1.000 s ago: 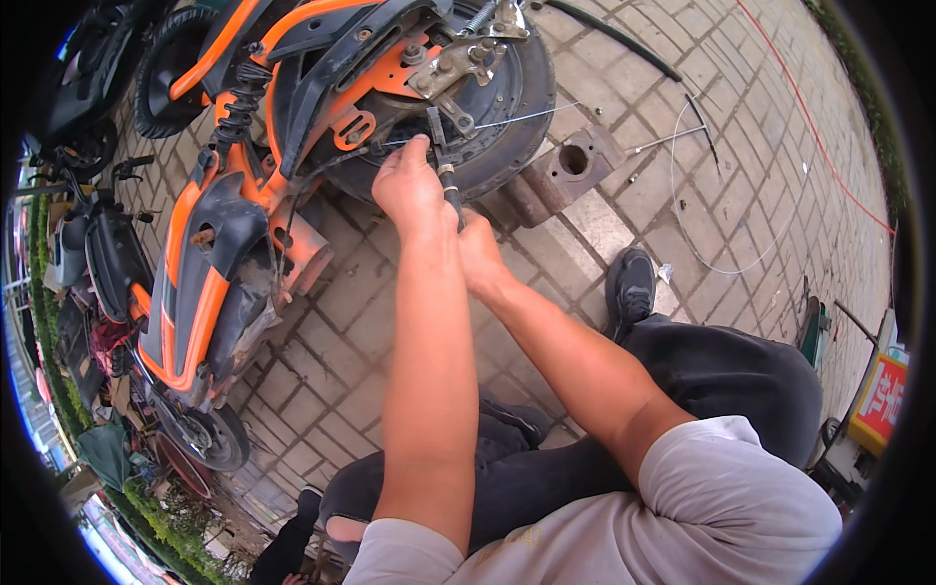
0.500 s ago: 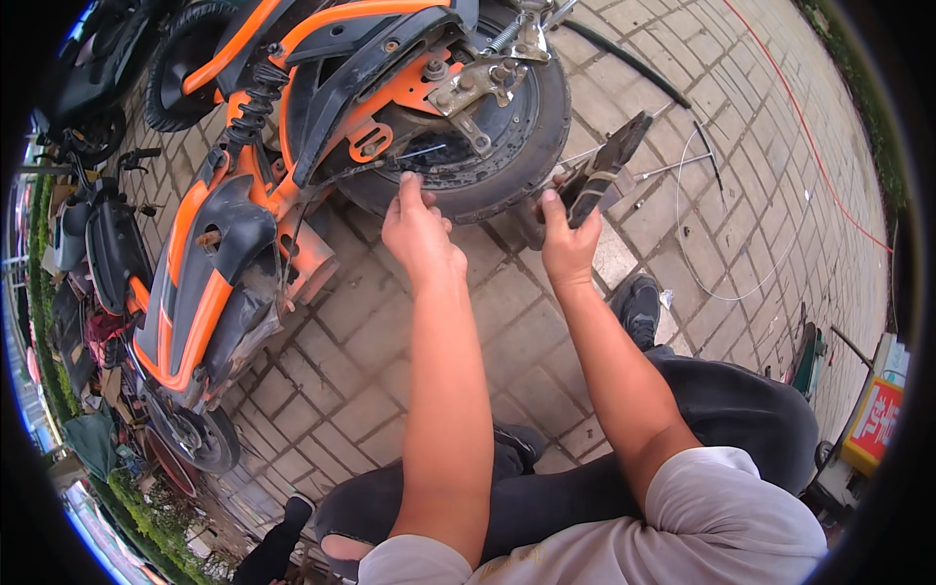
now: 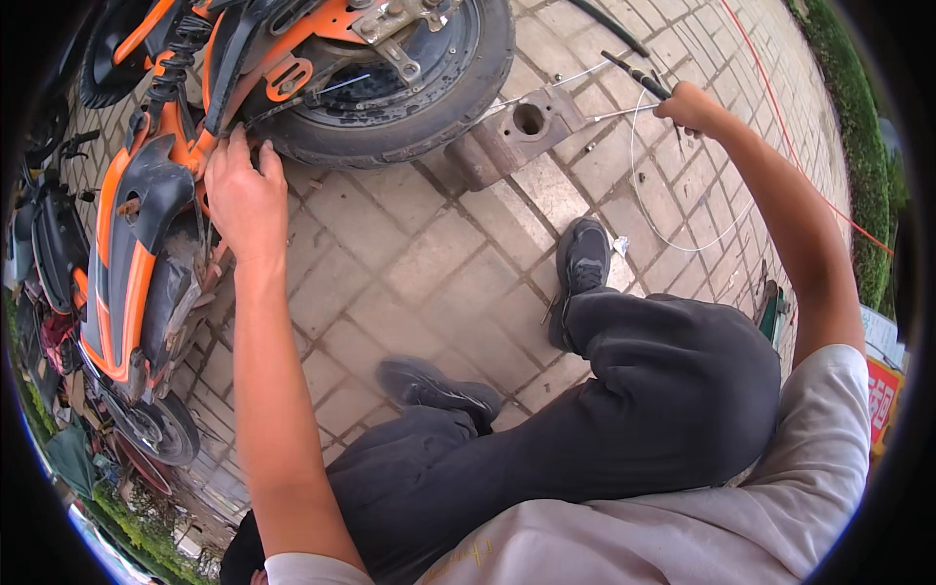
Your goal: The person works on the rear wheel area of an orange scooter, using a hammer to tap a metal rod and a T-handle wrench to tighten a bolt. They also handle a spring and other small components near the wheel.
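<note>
My left hand is at the orange and black scooter, its thumb apart from the fingers. The fingertips lie at the lower frame beside the rear tyre; whether they touch it I cannot tell. Over on the right, my right hand is closed round a slim dark hand tool whose kind is unclear, held low over the paving. Between the hands, a brownish metal block with a round hole sits against the tyre. A thin bright cable end sticks out in front of the wheel.
A pale thin cable curves over the brick paving at right. A black hose lies beyond the tyre, and a red line runs farther right. My shoes are on the paving. More parked scooters stand at far left.
My hands have moved apart: the left from the tyre leftward to the frame, the right from above the metal block out to the right with the dark tool. The view has shifted right.
</note>
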`<action>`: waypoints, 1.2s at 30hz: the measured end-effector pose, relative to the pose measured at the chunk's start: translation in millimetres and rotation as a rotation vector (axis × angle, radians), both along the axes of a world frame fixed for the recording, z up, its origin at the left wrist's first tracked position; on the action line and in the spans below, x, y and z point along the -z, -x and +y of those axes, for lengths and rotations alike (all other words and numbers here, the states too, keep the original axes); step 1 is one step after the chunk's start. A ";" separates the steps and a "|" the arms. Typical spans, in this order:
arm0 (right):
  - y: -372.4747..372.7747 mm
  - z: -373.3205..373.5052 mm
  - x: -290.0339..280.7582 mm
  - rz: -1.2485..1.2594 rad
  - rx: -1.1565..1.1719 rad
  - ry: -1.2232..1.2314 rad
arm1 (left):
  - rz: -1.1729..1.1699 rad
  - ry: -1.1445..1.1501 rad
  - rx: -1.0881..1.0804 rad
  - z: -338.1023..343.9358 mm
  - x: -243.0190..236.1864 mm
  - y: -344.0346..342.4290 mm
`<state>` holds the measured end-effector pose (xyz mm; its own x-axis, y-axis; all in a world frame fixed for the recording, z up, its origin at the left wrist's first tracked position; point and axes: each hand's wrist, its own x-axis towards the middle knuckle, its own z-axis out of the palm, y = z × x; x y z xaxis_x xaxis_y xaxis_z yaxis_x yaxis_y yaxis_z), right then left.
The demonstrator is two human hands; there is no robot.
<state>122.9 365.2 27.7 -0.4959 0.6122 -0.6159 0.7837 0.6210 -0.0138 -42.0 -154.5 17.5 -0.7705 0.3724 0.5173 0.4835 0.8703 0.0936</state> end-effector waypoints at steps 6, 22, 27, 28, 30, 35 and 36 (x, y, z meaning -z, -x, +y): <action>-120.4 -38.6 109.6 -0.037 0.016 -0.087 | 0.002 0.246 0.164 2.1 0.1 10.0; -8.5 -179.3 -18.8 0.806 -0.444 0.228 | -0.227 -0.021 0.051 -17.7 4.4 31.2; 58.4 -268.1 -52.2 0.385 -0.513 0.887 | -0.349 0.046 0.041 -23.9 -12.4 33.6; 76.8 -291.4 -50.9 0.339 -0.372 1.015 | -0.355 0.098 0.010 -26.2 -14.5 33.6; 113.6 -348.5 -22.7 0.439 -0.058 1.184 | -0.356 0.205 -0.064 -31.7 -24.5 33.7; 159.3 -438.7 20.4 1.008 0.901 1.665 | -0.235 0.482 -0.063 -15.9 -39.4 27.3; 160.9 -448.1 14.3 1.066 1.046 1.769 | -0.186 0.480 -0.047 -21.4 -40.1 28.6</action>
